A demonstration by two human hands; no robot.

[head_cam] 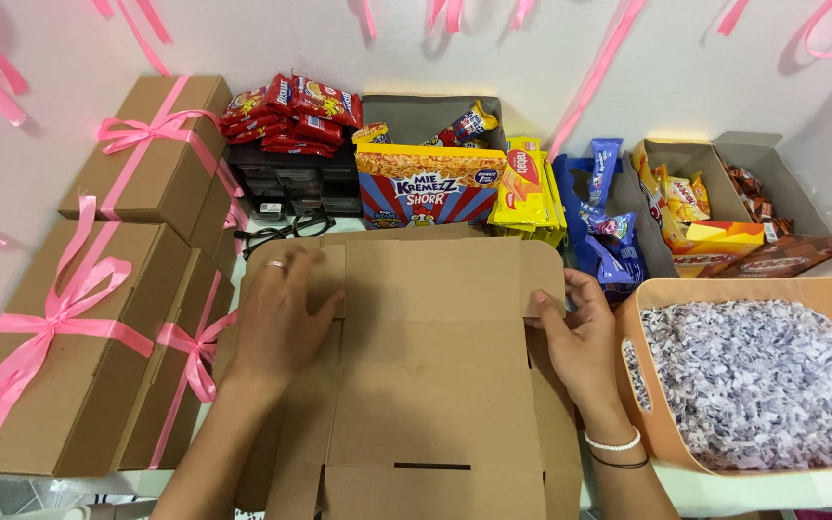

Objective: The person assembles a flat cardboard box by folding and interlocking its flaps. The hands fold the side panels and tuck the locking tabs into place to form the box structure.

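A flat, unfolded brown cardboard box blank (430, 376) lies on the table in front of me. My left hand (281, 318), with a ring on one finger, presses palm down on the blank's left side flap. My right hand (580, 337), with bracelets at the wrist, grips the right side flap at its edge, thumb on top. Neither hand holds anything else.
Several closed brown boxes tied with pink ribbon (79, 318) are stacked at the left. Snack packs and cartons (426, 183) line the back wall, beside black glasses (286, 229). An orange bin of shredded paper (753, 380) stands at the right.
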